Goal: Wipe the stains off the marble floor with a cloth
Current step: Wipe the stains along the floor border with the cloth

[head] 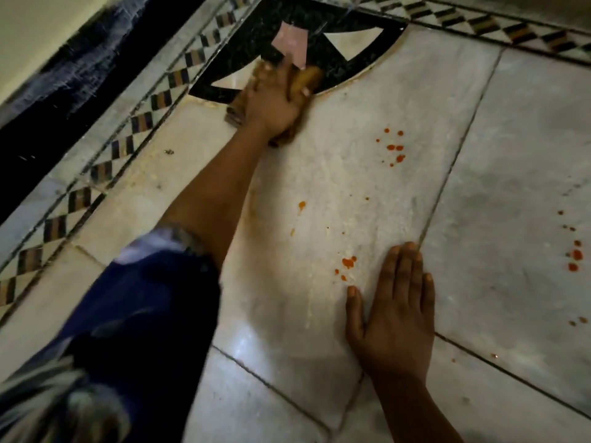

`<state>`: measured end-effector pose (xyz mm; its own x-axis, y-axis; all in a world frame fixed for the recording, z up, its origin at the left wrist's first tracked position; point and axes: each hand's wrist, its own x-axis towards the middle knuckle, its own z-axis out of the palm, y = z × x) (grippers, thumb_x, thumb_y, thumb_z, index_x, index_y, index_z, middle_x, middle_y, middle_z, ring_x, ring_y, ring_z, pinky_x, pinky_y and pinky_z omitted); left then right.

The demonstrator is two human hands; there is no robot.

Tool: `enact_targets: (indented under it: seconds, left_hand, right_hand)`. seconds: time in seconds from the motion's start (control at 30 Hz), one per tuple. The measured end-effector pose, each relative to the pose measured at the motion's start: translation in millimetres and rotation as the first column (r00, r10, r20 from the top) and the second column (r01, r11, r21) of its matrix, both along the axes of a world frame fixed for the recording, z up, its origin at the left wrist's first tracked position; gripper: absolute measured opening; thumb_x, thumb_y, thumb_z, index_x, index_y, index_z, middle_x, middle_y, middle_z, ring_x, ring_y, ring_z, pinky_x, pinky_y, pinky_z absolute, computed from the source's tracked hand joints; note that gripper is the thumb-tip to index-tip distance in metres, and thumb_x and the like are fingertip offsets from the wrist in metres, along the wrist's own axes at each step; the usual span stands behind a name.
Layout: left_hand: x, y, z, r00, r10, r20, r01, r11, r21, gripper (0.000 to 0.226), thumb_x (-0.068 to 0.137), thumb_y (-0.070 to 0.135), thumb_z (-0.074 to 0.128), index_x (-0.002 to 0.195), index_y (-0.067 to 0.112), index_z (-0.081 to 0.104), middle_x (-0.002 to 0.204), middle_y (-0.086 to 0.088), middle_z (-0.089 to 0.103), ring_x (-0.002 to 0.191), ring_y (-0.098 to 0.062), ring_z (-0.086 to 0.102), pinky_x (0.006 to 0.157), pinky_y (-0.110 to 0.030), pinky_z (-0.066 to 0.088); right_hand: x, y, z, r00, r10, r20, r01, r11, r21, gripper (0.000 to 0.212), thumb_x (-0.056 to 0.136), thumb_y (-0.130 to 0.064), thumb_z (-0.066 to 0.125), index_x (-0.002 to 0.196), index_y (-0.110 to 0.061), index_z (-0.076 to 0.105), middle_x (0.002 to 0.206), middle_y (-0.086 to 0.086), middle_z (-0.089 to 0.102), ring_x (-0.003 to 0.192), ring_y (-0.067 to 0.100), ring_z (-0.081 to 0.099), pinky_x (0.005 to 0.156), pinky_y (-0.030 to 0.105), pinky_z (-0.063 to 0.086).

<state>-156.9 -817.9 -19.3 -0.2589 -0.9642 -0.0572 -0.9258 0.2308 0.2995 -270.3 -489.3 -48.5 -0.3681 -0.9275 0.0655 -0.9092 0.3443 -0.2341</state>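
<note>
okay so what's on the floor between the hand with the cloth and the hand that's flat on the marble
In the head view, pale marble floor with orange-red stains: a drip midway and a cluster just beyond the right hand's fingers. The left hand presses the cloth at the black inlay's edge.

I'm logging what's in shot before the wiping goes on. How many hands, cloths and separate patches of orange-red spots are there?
Hands: 2, left hand gripping the cloth, right hand flat on the floor
Cloths: 1
Spot patches: 5, at and
Total: 8
</note>
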Motion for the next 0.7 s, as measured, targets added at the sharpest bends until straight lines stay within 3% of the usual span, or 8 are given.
enact_targets:
  seconds: [0.07,0.13,0.23,0.33,0.43,0.53,0.6,0.7]
  left_hand:
    - [4.1,30.3,-4.5,0.957,-0.289,0.034,0.288,0.957,0.025,0.078,0.085,0.058,0.023,0.151,0.018,0.009,0.158,-0.009,0.01,0.146,-0.026,0.003,0.116,-0.039,0.001]
    - [30.4,41.0,-9.0,0.923,-0.38,0.065,0.379,0.925,0.026,0.077,0.083,0.058,0.023,0.15,0.022,0.014,0.158,-0.003,0.01,0.146,-0.022,0.004,0.116,-0.037,0.001]
    - [47.5,6.6,-7.3,0.99,-0.106,0.09,0.109,0.993,-0.033,0.063,0.091,0.047,0.028,0.149,0.025,0.019,0.158,-0.004,0.013,0.146,-0.023,0.005,0.116,-0.041,0.001]
    - [17.9,-29.8,1.7,0.988,0.116,0.103,-0.12,0.992,0.038,0.057,0.098,0.039,0.029,0.151,0.023,0.013,0.159,-0.006,0.005,0.146,-0.027,-0.001,0.116,-0.043,-0.002]
    - [-5.4,-11.7,5.5,0.991,-0.066,0.114,0.058,0.996,0.071,0.06,0.099,0.042,0.029,0.151,0.021,0.008,0.159,-0.007,0.001,0.145,-0.027,-0.005,0.116,-0.042,-0.003]
    - [23.3,20.6,-7.1,0.959,-0.273,0.082,0.269,0.962,0.056,0.06,0.099,0.042,0.034,0.15,0.024,0.009,0.159,-0.003,0.001,0.146,-0.02,-0.003,0.115,-0.037,-0.002]
    - [47.8,14.2,-6.7,0.98,-0.179,0.087,0.178,0.984,0.022,0.061,0.097,0.044,0.034,0.15,0.023,0.012,0.159,-0.005,0.003,0.146,-0.021,-0.001,0.116,-0.037,0.0]
    - [45.6,-16.8,3.1,0.991,0.083,0.105,-0.09,0.994,0.06,0.058,0.1,0.041,0.03,0.15,0.021,0.01,0.159,-0.006,0.001,0.146,-0.023,-0.002,0.117,-0.039,0.0]
  right_hand:
    - [-0.5,-1.1,1.3,1.0,-0.002,0.005,0.002,1.0,0.001,0.075,0.088,-0.046,0.033,0.144,0.004,0.027,0.151,0.023,0.025,0.14,0.033,0.026,0.115,0.043,0.015]
    - [0.0,0.1,1.4,1.0,0.001,0.007,-0.001,1.0,0.006,0.075,0.088,-0.046,0.033,0.144,0.004,0.028,0.151,0.023,0.025,0.14,0.033,0.026,0.115,0.043,0.016]
    - [-0.5,-0.3,1.3,1.0,0.003,0.007,-0.003,1.0,0.012,0.075,0.088,-0.046,0.033,0.144,0.004,0.027,0.151,0.023,0.025,0.14,0.032,0.024,0.116,0.042,0.015]
    - [-0.6,-0.7,0.9,1.0,0.0,0.001,-0.001,1.0,0.016,0.076,0.088,-0.046,0.033,0.144,0.004,0.028,0.151,0.023,0.025,0.14,0.032,0.025,0.115,0.042,0.015]
    - [-0.5,-0.2,1.2,1.0,0.001,0.004,-0.001,1.0,0.011,0.076,0.087,-0.047,0.033,0.144,0.003,0.028,0.151,0.023,0.025,0.14,0.032,0.025,0.115,0.042,0.015]
    - [-0.1,-0.2,1.2,1.0,0.001,0.0,-0.001,1.0,0.006,0.076,0.087,-0.046,0.034,0.144,0.004,0.029,0.151,0.023,0.026,0.139,0.033,0.026,0.115,0.042,0.014]
    - [0.0,0.3,0.8,1.0,0.001,0.0,-0.002,1.0,0.01,0.076,0.088,-0.046,0.033,0.144,0.004,0.029,0.151,0.023,0.026,0.139,0.033,0.026,0.116,0.041,0.014]
    - [-0.2,-0.4,1.0,1.0,0.003,-0.002,-0.003,1.0,0.004,0.075,0.088,-0.047,0.032,0.144,0.004,0.029,0.151,0.023,0.026,0.14,0.032,0.025,0.116,0.04,0.012]
